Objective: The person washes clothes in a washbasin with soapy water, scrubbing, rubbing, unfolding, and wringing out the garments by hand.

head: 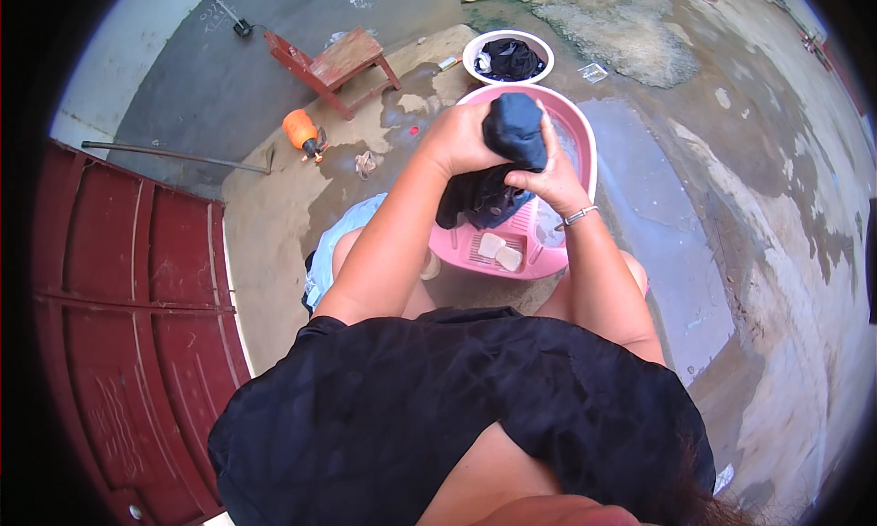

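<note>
My left hand [466, 139] and my right hand [551, 173] both grip a bunched dark cloth garment [515, 130] above a pink plastic washtub [582, 128]. Part of the dark cloth hangs below my hands, over the ridged washboard part of the tub. Two pale soap bars [500, 252] rest on the slotted soap tray at the tub's near end. Sudsy water [548, 224] shows along the tub's right side. A bracelet circles my right wrist.
A white-rimmed basin [473, 56] with dark and white clothes stands just beyond the tub. Left lie an orange spray bottle [299, 128], a brush [449, 64] and a wooden chair [346, 56]. A red metal door [137, 252] borders the wet concrete floor [644, 183].
</note>
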Tool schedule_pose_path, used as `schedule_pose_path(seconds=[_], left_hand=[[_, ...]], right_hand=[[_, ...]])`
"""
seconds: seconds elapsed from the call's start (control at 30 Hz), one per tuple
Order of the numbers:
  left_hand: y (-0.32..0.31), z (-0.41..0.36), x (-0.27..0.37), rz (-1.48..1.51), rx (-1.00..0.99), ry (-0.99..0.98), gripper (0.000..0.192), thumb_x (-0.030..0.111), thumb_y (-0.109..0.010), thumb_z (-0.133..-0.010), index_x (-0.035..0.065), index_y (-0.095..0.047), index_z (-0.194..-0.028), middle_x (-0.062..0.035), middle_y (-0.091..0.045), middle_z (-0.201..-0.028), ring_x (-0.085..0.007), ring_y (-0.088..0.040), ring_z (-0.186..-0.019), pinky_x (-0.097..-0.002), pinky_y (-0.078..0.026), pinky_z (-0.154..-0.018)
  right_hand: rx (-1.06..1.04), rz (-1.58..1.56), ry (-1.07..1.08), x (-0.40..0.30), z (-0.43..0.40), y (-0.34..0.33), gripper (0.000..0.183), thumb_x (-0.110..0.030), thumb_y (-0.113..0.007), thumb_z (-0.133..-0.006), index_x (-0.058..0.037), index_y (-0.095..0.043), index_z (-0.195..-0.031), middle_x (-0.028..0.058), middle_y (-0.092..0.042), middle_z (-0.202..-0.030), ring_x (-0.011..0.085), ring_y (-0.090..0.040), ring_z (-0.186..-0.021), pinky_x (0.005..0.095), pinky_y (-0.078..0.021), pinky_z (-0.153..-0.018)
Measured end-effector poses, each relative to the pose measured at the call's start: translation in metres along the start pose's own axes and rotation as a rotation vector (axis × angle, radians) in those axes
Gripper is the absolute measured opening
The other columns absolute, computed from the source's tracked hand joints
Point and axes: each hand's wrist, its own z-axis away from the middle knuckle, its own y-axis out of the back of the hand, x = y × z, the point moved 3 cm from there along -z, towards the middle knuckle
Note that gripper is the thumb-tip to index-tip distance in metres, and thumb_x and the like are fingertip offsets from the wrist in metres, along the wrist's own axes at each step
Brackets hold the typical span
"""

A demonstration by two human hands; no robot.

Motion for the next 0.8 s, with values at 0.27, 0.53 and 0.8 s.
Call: schedule_pose_path(seconds=[0.27, 0.53, 0.8], left_hand=[[-0.032, -0.022, -0.001, -0.009, 0.006, 0.12, 0.084, 0.034, -0.085, -0.059, 0.004, -0.05, -0.13, -0.0195, -0.062, -0.117, -0.0315, -0.062, -0.107, -0.0373, -0.048, -0.093], [-0.082, 0.024, -0.018, -0.132, 0.256, -0.027, 0.115, 0.036, -0.082, -0.065, -0.0047, -0.012, -0.146, -0.0309, -0.028, -0.144, -0.0429, -0.031, -0.135, -0.044, -0.03, -0.111], [-0.111, 0.034, -0.03, -0.083, 0.247, 0.161, 0.127, 0.034, -0.089, -0.045, 0.0027, -0.016, -0.144, -0.0224, -0.036, -0.14, -0.036, -0.043, -0.127, -0.0398, -0.039, -0.105]], right_hand=[[0.221, -0.753, -0.123, -0.013, -0.004, -0.001, 0.059, -0.028, -0.077, -0.08, -0.0025, -0.05, -0.127, 0.0067, -0.059, -0.118, 0.0172, -0.056, -0.107, 0.0319, -0.0427, -0.095], [0.454, -0.8, -0.364, 0.028, -0.009, 0.012, 0.035, -0.022, -0.071, -0.086, 0.0006, -0.061, -0.112, 0.009, -0.067, -0.102, 0.0183, -0.065, -0.09, 0.0297, -0.0516, -0.08], [0.523, -0.418, -0.319, 0.023, 0.012, -0.001, 0.059, -0.032, -0.079, -0.077, 0.0046, -0.052, -0.114, 0.0118, -0.061, -0.101, 0.016, -0.06, -0.089, 0.0279, -0.0498, -0.078]])
